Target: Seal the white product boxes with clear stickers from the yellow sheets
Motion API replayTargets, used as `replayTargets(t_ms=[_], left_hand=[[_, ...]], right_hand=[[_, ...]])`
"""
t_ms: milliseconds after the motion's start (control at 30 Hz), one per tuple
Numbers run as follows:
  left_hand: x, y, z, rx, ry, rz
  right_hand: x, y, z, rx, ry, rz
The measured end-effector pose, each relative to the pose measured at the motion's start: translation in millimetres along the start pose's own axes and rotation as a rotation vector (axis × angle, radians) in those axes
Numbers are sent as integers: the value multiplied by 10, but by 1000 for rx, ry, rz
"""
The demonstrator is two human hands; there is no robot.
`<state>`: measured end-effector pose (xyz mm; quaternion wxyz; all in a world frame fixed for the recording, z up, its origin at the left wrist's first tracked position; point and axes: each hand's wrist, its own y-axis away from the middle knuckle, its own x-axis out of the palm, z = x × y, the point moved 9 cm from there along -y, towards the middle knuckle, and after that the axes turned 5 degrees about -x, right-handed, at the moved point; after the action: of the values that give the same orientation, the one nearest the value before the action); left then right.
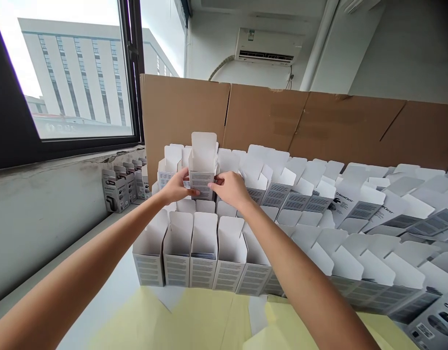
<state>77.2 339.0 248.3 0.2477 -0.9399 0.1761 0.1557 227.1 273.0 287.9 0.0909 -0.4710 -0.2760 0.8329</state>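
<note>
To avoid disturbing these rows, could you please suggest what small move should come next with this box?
Probably lower the white carton straight down: the left hand and right hand grip it, and it stands above the neighbouring cartons.

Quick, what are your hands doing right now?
Left hand: closed, holding the white cardboard box by its side.
Right hand: closed, holding the same box from the other side.

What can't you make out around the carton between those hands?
Head view:
White cardboard carton between the hands: lower part hidden by the left hand and right hand; inside not visible.
Grey print on the front-row white cartons: too small to read.
Grey printed boxes by the window: labels too small, and each partly hidden by the next.
Yellow paper sheet: cut off by the bottom edge.
</note>
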Motion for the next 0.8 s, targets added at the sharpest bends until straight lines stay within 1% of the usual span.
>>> replayTargets(t_ms=[200, 367, 467, 567, 633, 700, 800], left_hand=[[173, -91, 171, -132, -11, 43], [270, -136, 245, -204, 17, 100], [260, -141, 215, -215, 19, 127], [198, -146, 153, -208, 6, 131], [159, -151, 124, -206, -8, 134], [144, -155, 117, -210, -24, 141], [170, -166, 129, -213, -33, 149]], right_hand=[[-17, -45, -99, 18, 121, 22], [-7, -42, -113, -5, 188, -13], [-30, -21, -60, -54, 192, -55], [-38, 5, 60, -183, 176, -74], [-36, 27, 113, -244, 180, -73], [-32, 50, 141, -276, 195, -68], [-18, 79, 168, -301, 244, -50]])
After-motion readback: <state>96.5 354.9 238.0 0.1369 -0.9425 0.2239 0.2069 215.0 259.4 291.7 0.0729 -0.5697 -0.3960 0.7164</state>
